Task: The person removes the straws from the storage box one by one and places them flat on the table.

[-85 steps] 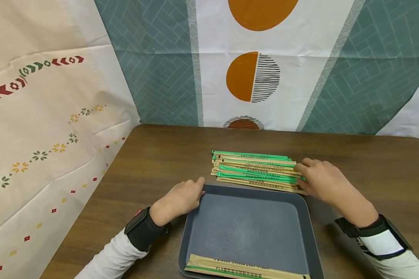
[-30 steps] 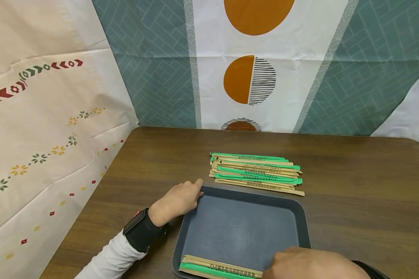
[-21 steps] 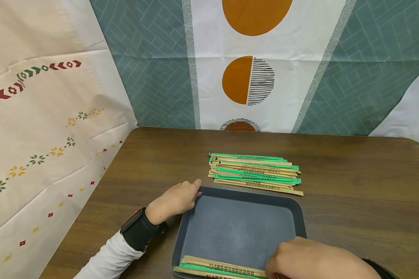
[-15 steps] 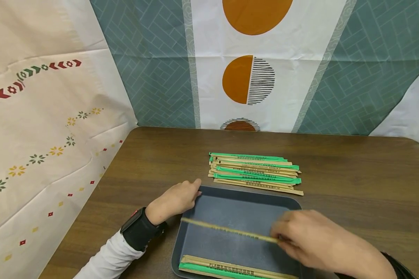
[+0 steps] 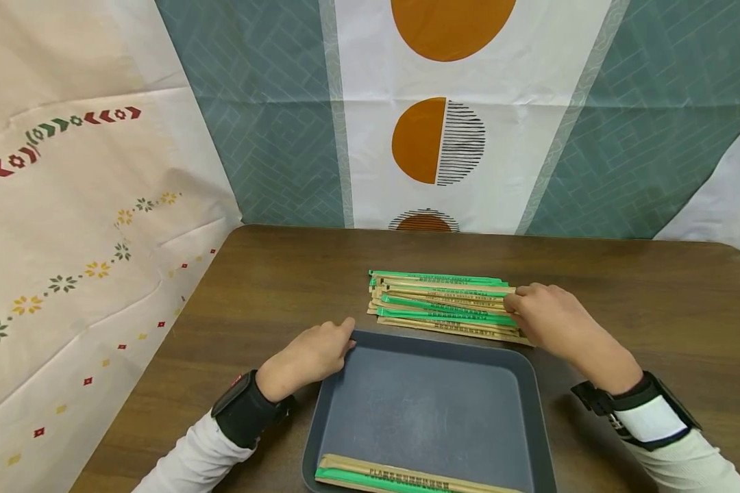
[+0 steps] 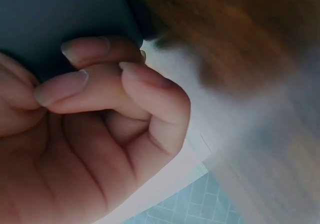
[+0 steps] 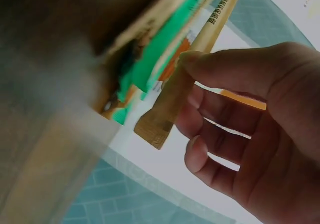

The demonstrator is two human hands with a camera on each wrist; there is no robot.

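My left hand [image 5: 313, 356] grips the far left corner of a dark grey tray [image 5: 432, 400]; its fingers are curled in the left wrist view. Beyond the tray lies a pile of paper-wrapped straws [image 5: 444, 305], some brown and some green, side by side. At the pile's right end is my right hand [image 5: 551, 320]. Thumb and fingers pinch a brown wrapped straw [image 7: 172, 101] near its end, as the right wrist view shows. Along the tray's near edge lie a few more wrapped straws [image 5: 401, 477], brown and green, partly cut off by the frame.
The brown wooden table [image 5: 271, 281] carries the tray and the pile. Behind it hangs a teal and white patterned cloth [image 5: 370, 137]. A cream cloth with small flowers [image 5: 99, 226] hangs at the left.
My right hand has gone from the tray's near edge, lifting a brown wrapped straw across the tray, to the right end of the pile. My left hand stays on the tray corner.
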